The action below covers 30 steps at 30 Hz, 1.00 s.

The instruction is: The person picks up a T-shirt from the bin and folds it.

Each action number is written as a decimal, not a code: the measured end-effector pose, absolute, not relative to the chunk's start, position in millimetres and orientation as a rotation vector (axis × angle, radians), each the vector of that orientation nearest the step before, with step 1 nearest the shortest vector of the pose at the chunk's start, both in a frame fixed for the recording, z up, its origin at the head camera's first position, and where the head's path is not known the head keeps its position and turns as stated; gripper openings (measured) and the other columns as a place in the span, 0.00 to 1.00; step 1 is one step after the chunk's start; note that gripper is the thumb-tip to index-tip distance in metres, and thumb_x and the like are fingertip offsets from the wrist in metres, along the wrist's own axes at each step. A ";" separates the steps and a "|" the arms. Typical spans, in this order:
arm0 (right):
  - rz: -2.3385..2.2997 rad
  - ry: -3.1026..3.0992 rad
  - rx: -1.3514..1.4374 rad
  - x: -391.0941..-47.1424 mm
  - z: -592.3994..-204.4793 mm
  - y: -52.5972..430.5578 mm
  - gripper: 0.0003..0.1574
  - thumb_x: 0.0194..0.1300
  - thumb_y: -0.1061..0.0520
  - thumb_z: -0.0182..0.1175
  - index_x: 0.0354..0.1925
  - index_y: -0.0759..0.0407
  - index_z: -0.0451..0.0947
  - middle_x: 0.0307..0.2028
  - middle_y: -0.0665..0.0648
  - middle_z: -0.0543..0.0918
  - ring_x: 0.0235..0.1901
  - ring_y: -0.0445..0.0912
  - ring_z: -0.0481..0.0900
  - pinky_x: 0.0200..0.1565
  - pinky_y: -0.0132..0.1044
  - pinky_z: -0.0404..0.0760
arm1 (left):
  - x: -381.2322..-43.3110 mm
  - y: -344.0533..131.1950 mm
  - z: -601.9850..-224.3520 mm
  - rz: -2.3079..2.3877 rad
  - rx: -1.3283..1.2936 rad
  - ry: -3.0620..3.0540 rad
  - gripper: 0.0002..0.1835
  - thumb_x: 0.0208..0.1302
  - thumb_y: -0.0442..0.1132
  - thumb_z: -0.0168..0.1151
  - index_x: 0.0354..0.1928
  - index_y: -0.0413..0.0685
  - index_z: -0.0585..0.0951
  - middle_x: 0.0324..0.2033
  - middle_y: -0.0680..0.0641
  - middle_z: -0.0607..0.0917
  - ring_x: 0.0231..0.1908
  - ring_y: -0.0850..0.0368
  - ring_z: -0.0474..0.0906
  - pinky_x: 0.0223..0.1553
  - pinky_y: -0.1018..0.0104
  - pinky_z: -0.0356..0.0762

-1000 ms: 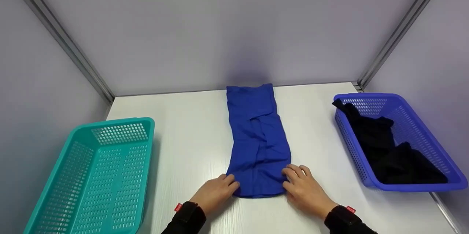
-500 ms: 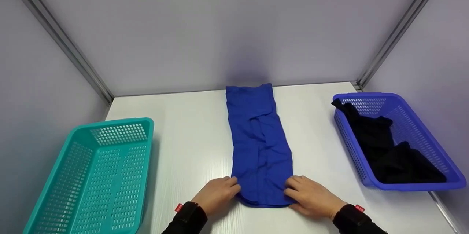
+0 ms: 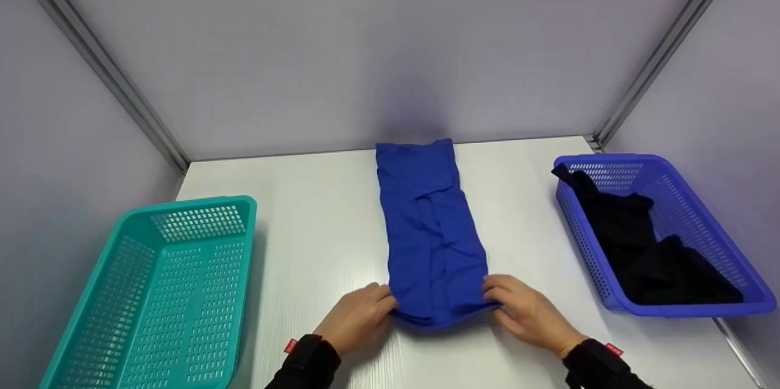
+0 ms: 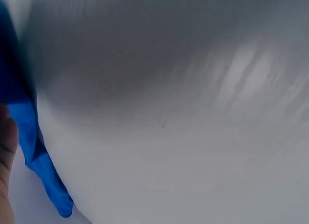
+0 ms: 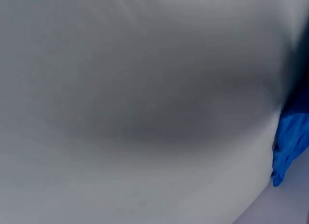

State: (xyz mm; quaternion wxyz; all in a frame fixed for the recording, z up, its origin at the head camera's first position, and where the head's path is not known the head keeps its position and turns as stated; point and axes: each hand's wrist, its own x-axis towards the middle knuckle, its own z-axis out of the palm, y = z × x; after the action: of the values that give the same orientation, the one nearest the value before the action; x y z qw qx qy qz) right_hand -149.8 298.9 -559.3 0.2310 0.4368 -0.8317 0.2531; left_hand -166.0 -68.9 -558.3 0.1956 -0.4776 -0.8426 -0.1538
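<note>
A blue garment (image 3: 426, 230), folded into a long narrow strip, lies lengthwise on the white table, its far end close to the back wall. My left hand (image 3: 359, 317) pinches its near left corner, while my right hand (image 3: 529, 314) pinches the near right corner. Between them the near edge sags in a shallow curve and looks slightly raised off the table. In the left wrist view, part of the left hand (image 4: 7, 159) shows beside the blue cloth (image 4: 46, 173). Only a strip of cloth (image 5: 289, 137) appears in the right wrist view; the fingers are out of sight there.
A teal plastic basket (image 3: 247, 267) with nothing visible inside stands on the left. On the right, a purple basket (image 3: 701, 310) holds black cloth (image 3: 627, 230). Grey panels (image 3: 292, 60) enclose the table (image 3: 304, 224) at the back and sides.
The near edge was first drawn toward me and lay flatter; now it has lifted and shifted slightly away. Both hands moved with it. The garment's far end has stayed put.
</note>
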 end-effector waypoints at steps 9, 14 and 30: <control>1.155 -2.455 0.931 -147.1 -521.8 299.9 0.21 0.57 0.74 0.69 0.41 0.52 0.81 0.35 0.45 0.87 0.36 0.39 0.85 0.45 0.24 0.79 | -164.6 -65.4 -524.7 -0.896 -1.200 -2.330 0.15 0.50 0.28 0.66 0.41 0.47 0.78 0.40 0.54 0.86 0.41 0.61 0.84 0.43 0.67 0.82; 1.267 -2.505 0.984 -146.6 -518.6 295.1 0.20 0.61 0.76 0.66 0.43 0.54 0.82 0.37 0.48 0.89 0.39 0.39 0.86 0.47 0.27 0.82 | -157.3 -60.8 -514.2 -1.040 -1.242 -2.441 0.14 0.55 0.28 0.61 0.44 0.47 0.78 0.38 0.54 0.90 0.36 0.66 0.85 0.40 0.69 0.83; 1.469 -2.913 0.815 -169.4 -496.5 280.2 0.09 0.72 0.60 0.64 0.49 0.58 0.85 0.35 0.51 0.86 0.29 0.36 0.78 0.34 0.32 0.78 | -179.7 -58.0 -506.3 -1.353 -1.102 -2.754 0.16 0.67 0.23 0.54 0.49 0.43 0.86 0.44 0.50 0.89 0.42 0.60 0.84 0.49 0.63 0.82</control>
State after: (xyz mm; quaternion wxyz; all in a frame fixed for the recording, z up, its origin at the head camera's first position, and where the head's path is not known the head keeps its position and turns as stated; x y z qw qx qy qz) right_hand -169.4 280.2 -496.5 -0.1101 0.2409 -0.8610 0.4341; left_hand -179.7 -58.0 -506.3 -0.0591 -0.3374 -0.8433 -0.4142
